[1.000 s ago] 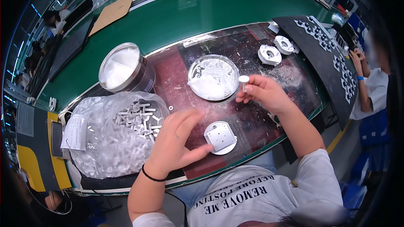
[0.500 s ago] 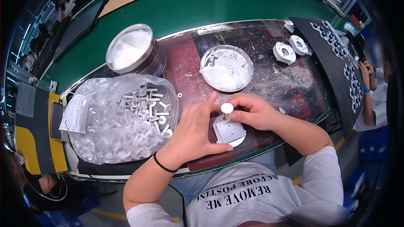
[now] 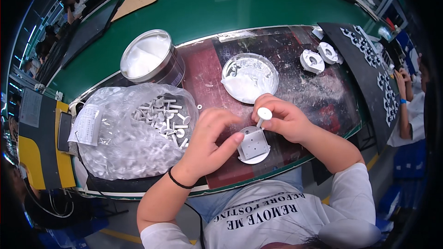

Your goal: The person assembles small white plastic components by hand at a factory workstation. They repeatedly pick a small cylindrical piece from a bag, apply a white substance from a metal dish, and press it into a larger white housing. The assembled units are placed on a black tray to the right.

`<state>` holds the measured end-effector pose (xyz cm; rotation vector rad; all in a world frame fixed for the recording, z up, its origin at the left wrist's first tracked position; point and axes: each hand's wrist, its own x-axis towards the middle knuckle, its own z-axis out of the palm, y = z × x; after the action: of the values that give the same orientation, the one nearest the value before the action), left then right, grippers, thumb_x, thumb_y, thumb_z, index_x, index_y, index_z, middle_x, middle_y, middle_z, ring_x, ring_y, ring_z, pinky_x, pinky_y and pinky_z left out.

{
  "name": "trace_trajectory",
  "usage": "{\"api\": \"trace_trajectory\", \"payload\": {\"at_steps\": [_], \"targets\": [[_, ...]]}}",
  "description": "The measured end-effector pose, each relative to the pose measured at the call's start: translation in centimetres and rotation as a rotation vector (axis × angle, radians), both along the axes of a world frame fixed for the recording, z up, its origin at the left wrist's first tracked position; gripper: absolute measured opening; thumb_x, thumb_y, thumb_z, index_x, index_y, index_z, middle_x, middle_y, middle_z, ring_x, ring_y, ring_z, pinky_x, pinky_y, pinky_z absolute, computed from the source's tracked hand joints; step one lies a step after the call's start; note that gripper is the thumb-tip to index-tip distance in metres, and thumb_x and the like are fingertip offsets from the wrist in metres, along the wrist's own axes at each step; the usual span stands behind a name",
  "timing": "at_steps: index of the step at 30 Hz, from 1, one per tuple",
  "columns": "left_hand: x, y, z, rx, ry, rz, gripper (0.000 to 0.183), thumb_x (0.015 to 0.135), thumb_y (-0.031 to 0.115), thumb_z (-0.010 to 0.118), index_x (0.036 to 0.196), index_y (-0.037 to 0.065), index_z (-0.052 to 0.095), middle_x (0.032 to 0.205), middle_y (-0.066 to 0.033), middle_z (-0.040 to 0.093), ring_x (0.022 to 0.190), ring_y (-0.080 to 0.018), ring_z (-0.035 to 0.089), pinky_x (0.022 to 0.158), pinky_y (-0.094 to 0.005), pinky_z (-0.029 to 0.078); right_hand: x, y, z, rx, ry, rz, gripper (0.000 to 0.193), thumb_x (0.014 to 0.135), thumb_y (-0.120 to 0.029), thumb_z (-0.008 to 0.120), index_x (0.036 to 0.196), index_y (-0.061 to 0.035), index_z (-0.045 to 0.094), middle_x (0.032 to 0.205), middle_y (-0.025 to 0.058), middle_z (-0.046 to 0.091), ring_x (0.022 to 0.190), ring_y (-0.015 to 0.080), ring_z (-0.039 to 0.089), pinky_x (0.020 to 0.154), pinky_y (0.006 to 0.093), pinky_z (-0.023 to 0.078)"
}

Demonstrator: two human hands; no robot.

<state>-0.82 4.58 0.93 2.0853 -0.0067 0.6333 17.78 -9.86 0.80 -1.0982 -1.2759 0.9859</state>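
Between the thumb and fingers of my right hand (image 3: 287, 119) is a white plastic pin with a flat disc head (image 3: 264, 114), its shaft pointing down. Just below it, a round light-grey housing (image 3: 254, 146) with a raised square block and small holes lies on the tabletop. On the housing's left, my left hand (image 3: 210, 140) has its thumb and fingers spread with nothing between them; the thumb tip is close to the housing's upper left edge. Further left, a clear plastic bag (image 3: 115, 157) holds many similar white pins (image 3: 161, 113).
Behind the bag stands a metal tin (image 3: 177, 67) of white material. A round shallow metal dish (image 3: 275, 80) with a white smear lies ahead of my hands. Two white round housings (image 3: 312, 61) sit far right, beside a black board (image 3: 355, 74) bearing small parts. Another person's hand (image 3: 404, 76) is beyond.
My right hand has lifted the pin up and to the right, away from the housing. My left hand has let go of the housing and drawn back left.
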Motion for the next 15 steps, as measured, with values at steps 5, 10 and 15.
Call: {"api": "trace_trajectory", "payload": {"at_steps": [5, 10, 15], "targets": [[0.1, -0.7, 1.0, -0.174, -0.024, -0.093, 0.013, 0.086, 0.013, 0.059, 0.094, 0.003, 0.064, 0.093, -0.0074, 0.059, 0.091, -0.0242, 0.054, 0.084, -0.0348, 0.040, -1.8, 0.6, 1.6, 0.032, -0.011, 0.055, 0.022, 0.088, -0.017, 0.063, 0.107, -0.0045, 0.062, 0.123, 0.0076, 0.043, 0.113, 0.0171, 0.044, 0.094, 0.0324, 0.037], [-0.2, -0.4, 0.6, -0.333, 0.031, -0.155, 0.013, 0.088, 0.012, 0.059, 0.096, 0.003, 0.065, 0.095, -0.0067, 0.059, 0.092, -0.0214, 0.054, 0.083, -0.0327, 0.041, -2.3, 0.9, 1.8, 0.048, -0.054, 0.010, 0.023, 0.087, -0.019, 0.065, 0.106, -0.0062, 0.064, 0.124, 0.0083, 0.042, 0.117, 0.0195, 0.043, 0.099, 0.0351, 0.036], [0.1, -0.6, 0.1, -0.398, -0.011, -0.182, 0.015, 0.090, 0.012, 0.058, 0.099, 0.002, 0.064, 0.096, -0.0065, 0.059, 0.091, -0.0195, 0.054, 0.082, -0.0309, 0.041, -2.6, 0.7, 1.8, 0.047, -0.048, -0.010, 0.023, 0.087, -0.018, 0.065, 0.107, -0.0064, 0.064, 0.123, 0.0087, 0.045, 0.116, 0.0202, 0.045, 0.098, 0.0355, 0.037]]}}
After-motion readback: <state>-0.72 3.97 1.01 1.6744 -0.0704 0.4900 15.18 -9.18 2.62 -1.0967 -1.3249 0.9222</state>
